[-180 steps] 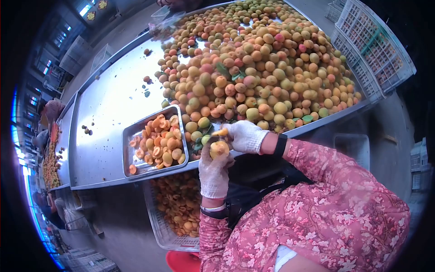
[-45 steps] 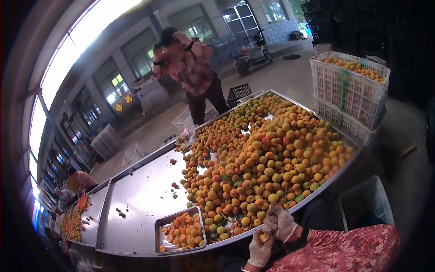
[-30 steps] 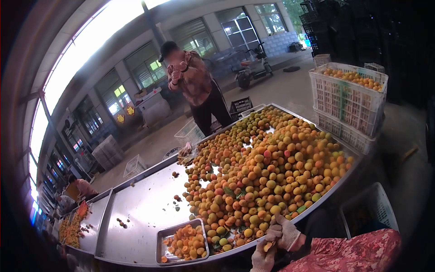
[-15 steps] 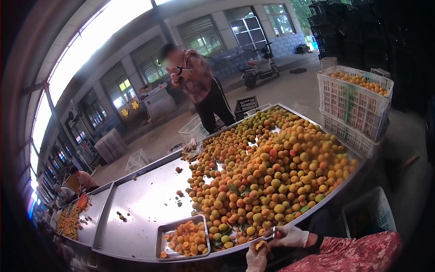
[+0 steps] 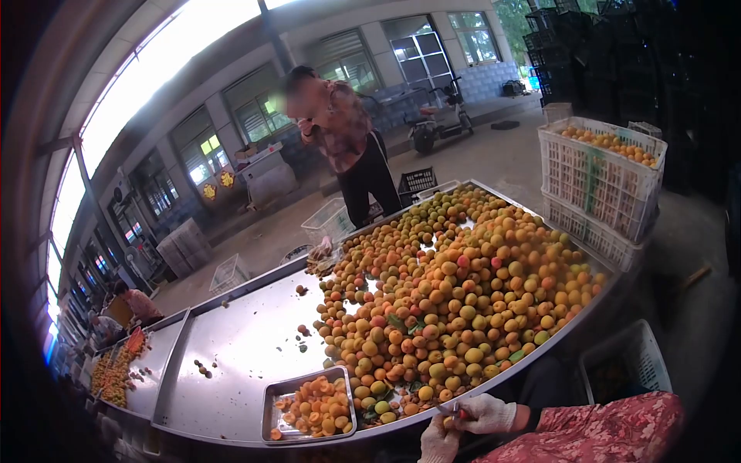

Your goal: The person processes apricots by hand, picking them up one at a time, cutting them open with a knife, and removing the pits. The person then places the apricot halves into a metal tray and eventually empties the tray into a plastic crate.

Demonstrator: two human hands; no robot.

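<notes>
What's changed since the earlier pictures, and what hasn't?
The head view has swung up toward the room. The co-worker has lowered a hand from the head. The right hand, holding the red-handled tool, has dipped slightly beside the left hand. The tray of cut fruit stays beside the fruit pile.

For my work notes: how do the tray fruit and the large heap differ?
The tray fruit looks cut open; the heap looks mostly whole. The tray fruit is mainly orange; the heap also shows green and red. The tray fruit makes a small pile, the heap a large one. Both show orange tones.
</notes>
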